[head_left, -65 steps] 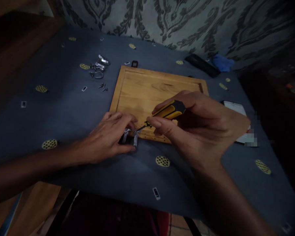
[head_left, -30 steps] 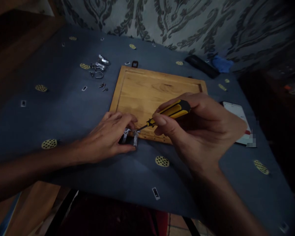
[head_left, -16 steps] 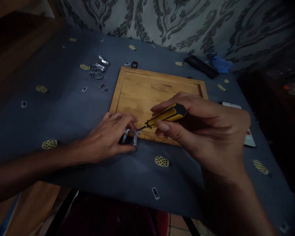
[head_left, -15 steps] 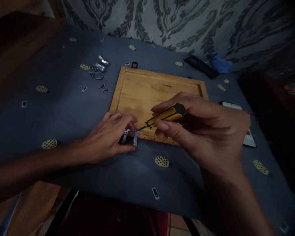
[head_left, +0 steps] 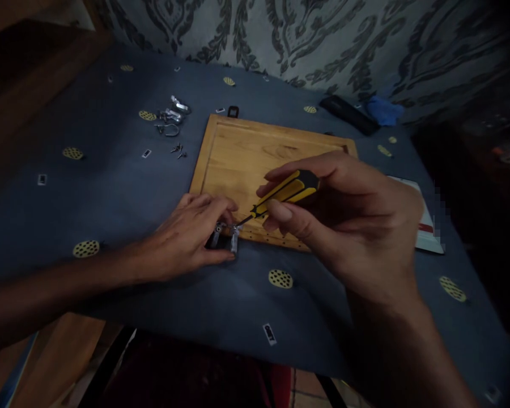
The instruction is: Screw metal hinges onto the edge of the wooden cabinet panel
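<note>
My right hand (head_left: 352,221) grips a yellow-and-black screwdriver (head_left: 287,192) by its handle, fingers closed round it. Its thin shaft slants down to the left, and the tip meets the top of a shiny metal hook (head_left: 234,241) at the near left edge of a wooden board (head_left: 246,164). My left hand (head_left: 191,235) is closed about that hook, its thumb against the lower end and its fingers bent over the board's edge. A second metal hook (head_left: 216,233) sits beside it, partly hidden by the left hand. Small dark holes run along the board's near edge.
Several loose metal hooks (head_left: 172,116) lie at the back left, with small screws (head_left: 178,150) nearer. A black case (head_left: 348,115) and a blue cloth (head_left: 383,111) rest at the back right. A white flat object (head_left: 429,226) is partly behind my right hand. A patterned wall stands behind.
My right hand has shifted slightly left and turned the screwdriver a little, its tip staying at the hook. The left hand and board keep their places.
</note>
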The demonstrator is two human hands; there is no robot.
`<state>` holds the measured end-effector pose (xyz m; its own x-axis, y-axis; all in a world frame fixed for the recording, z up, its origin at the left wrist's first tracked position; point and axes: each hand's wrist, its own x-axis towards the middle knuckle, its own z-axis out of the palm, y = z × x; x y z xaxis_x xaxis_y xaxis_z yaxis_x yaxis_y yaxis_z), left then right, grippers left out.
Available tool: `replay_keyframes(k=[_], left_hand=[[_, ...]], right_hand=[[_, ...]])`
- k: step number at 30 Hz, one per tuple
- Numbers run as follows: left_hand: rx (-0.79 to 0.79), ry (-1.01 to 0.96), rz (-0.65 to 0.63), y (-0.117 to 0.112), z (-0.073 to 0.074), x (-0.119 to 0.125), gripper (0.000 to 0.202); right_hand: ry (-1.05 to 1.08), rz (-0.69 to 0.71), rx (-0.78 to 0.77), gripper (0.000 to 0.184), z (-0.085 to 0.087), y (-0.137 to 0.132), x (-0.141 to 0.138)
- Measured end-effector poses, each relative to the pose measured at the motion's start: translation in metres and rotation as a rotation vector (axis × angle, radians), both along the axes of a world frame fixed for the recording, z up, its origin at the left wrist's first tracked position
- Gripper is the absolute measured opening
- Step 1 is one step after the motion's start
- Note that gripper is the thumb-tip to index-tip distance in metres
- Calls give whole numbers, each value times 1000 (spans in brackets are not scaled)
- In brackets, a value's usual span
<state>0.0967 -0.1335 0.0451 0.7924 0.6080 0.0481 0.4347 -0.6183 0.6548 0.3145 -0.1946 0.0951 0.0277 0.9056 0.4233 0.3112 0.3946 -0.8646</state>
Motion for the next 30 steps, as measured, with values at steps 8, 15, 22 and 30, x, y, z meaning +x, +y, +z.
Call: replay_keyframes(k=[8, 15, 22, 30], left_hand=[[16, -14, -2, 0, -3, 0, 46], [11, -20, 0, 0, -5, 0, 45], [14, -21, -1, 0, -3, 1, 43], [-2, -16, 0, 1, -1, 1, 41]], right_hand=[[1, 19, -25, 20, 4, -2, 1], [63, 53, -27, 22, -1, 1, -1], [39, 76, -74, 19, 3, -1, 1], [61, 62, -37, 19, -2, 1, 0]])
